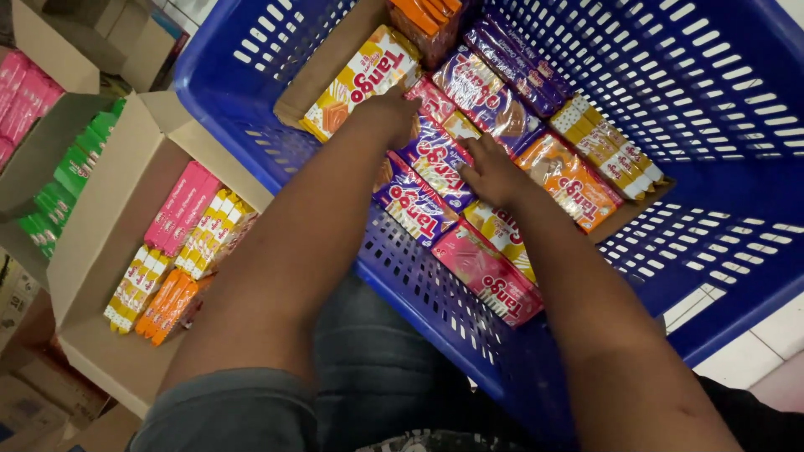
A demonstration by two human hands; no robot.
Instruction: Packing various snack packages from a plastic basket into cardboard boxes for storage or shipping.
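Inside a blue plastic crate [720, 100] with slotted walls, flat wafer packets lie packed side by side, most with their long axes running from the lower right up toward the upper left, so the rows slant across the crate floor. The left hand [387, 113] rests palm down on the upper end of a purple wafer packet [435, 159], its fingers curled over the packet's edge where it meets a yellow-and-white packet [362, 79]; whether it grips or only presses cannot be told. The right hand [494, 172] lies just beside it, fingers spread loosely and flat across the seam between the purple packet and an orange packet [571, 180], holding nothing closed. The purple packet is a glossy foil pillow pack, long and narrow, with red and white lettering and crimped ends. A second purple packet [410, 205] lies below it, and a pink packet [490, 274] and a yellow packet [502, 234] sit under the right forearm. Darker purple packets [511, 67] line the far row, beside a stack of slim cream-and-orange sticks [607, 146]. To the left of the crate stands an open cardboard box [109, 218] holding slim pink, yellow and orange packs on end, and another box [33, 167] with green ones.
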